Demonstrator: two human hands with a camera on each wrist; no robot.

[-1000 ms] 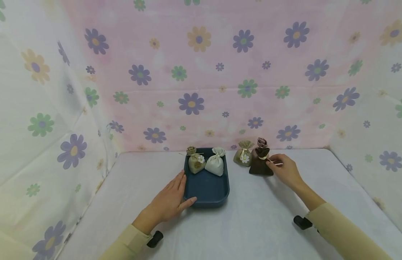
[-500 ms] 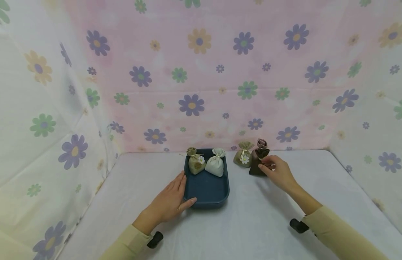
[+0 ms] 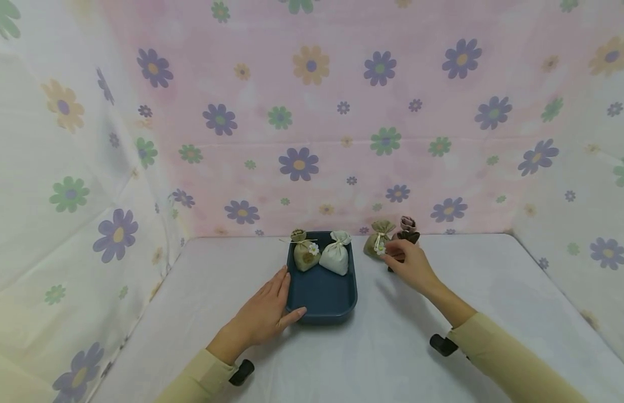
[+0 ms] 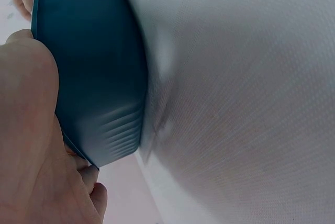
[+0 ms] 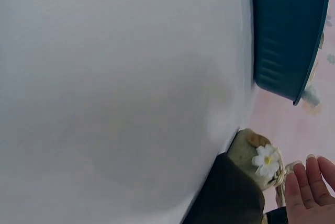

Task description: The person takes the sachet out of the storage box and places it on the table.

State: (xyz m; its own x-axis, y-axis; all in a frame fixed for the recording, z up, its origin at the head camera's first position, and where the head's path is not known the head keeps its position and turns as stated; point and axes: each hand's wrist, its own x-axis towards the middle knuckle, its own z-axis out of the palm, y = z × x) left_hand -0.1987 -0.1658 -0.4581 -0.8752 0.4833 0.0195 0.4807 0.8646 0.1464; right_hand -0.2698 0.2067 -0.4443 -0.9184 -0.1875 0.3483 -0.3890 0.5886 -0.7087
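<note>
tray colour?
Dark teal-blue tray, plain, no pattern. Head view shows it best.

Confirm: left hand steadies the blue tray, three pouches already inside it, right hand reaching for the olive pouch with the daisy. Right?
Not quite: the blue tray holds two pouches, not three, a tan pouch and a white pouch; the head view shows it. The rest stands: the left hand rests against the tray's side, and the right hand reaches to the olive pouch with the daisy.

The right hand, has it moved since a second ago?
Yes. The right hand has shifted left, toward the tray, from the brown pouch to the olive pouch.
</note>
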